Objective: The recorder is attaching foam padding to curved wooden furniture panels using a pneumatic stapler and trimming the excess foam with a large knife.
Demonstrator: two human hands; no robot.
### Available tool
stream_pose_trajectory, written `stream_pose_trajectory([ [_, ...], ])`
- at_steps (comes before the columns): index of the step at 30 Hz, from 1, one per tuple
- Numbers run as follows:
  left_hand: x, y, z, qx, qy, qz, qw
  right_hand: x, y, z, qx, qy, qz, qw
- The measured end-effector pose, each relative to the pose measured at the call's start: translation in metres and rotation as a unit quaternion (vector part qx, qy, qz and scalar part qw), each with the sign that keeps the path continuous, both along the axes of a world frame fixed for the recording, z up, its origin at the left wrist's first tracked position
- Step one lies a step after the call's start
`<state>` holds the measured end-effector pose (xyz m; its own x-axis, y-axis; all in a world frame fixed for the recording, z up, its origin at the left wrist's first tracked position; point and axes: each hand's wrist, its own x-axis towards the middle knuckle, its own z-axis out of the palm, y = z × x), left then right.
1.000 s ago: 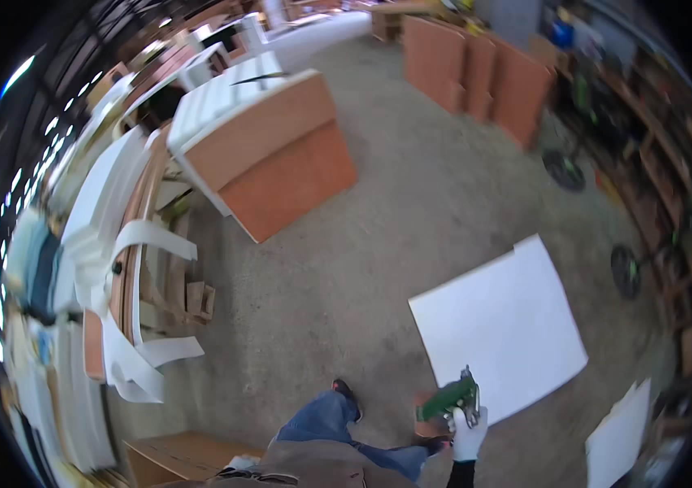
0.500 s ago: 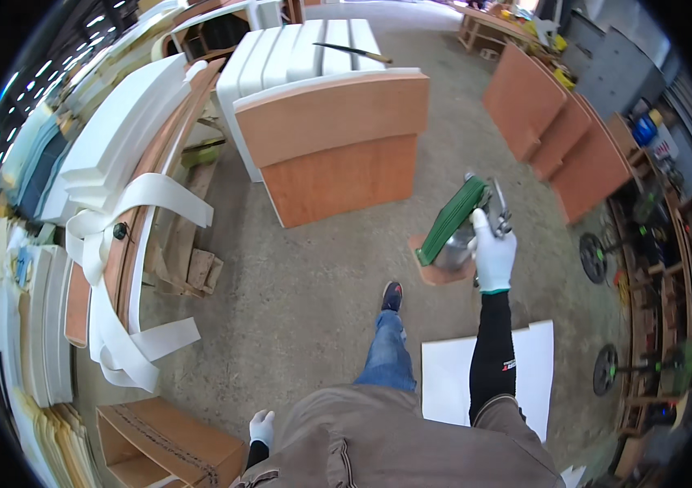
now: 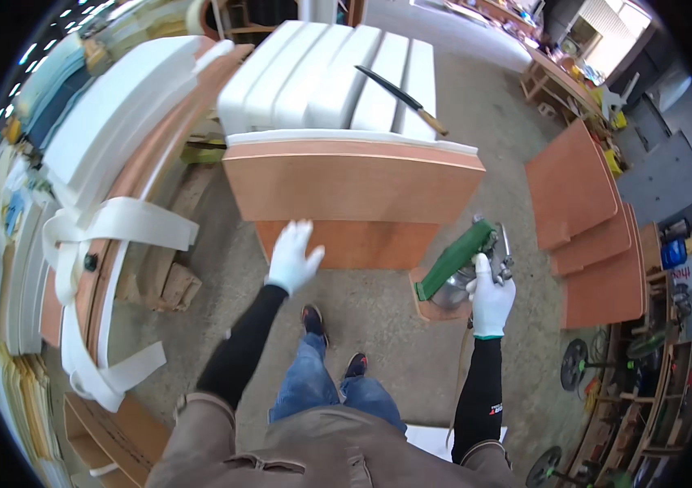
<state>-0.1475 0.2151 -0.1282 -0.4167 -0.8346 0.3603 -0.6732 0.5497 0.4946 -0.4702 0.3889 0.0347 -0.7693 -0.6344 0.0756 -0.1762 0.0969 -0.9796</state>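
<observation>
My right hand, in a white glove, grips a spray gun with a round metal cup. A green strip-like guard covers its left side, and a small reddish board shows beneath the cup. Raised at the centre left is my gloved left hand, open and holding nothing. It appears in front of the lower part of a wood-panelled piece; whether it touches cannot be told. White foam blocks stand directly behind the panel. On them lies a knife with a dark blade and wooden handle.
At left, long foam and board pieces rest on a wooden support, with a white strip draped over. A cardboard box sits lower left. Brown panels lean at right, near shelving. A white sheet lies near my feet.
My left hand has risen from my side toward the panel. I have stepped closer to the panelled piece, both feet now showing. The spray gun stays in my right hand.
</observation>
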Motion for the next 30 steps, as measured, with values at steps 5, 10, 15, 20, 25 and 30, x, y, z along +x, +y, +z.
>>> stream_pose_trajectory([
  [5,-0.074,-0.203,0.002,-0.087,-0.163,0.052,0.981,-0.012,-0.058,-0.002,0.047,-0.009,-0.013,0.999],
  [10,-0.084,-0.234,-0.032,-0.066,-0.197,0.074,0.975,-0.030,-0.076,-0.004,0.108,-0.038,-0.044,0.992],
  [15,-0.089,-0.206,-0.029,-0.102,-0.143,0.089,0.980,-0.062,-0.086,-0.016,0.120,-0.047,-0.053,0.990],
  [20,-0.078,-0.155,-0.031,-0.149,-0.126,0.112,0.974,-0.082,-0.086,-0.021,0.105,0.004,-0.047,0.993],
  [25,-0.071,-0.116,-0.030,-0.137,-0.144,0.121,0.972,-0.108,-0.070,-0.036,0.118,0.010,-0.025,0.993],
  [30,-0.069,-0.090,-0.029,-0.129,-0.147,0.124,0.973,-0.125,-0.046,-0.040,0.119,0.077,-0.029,0.989],
])
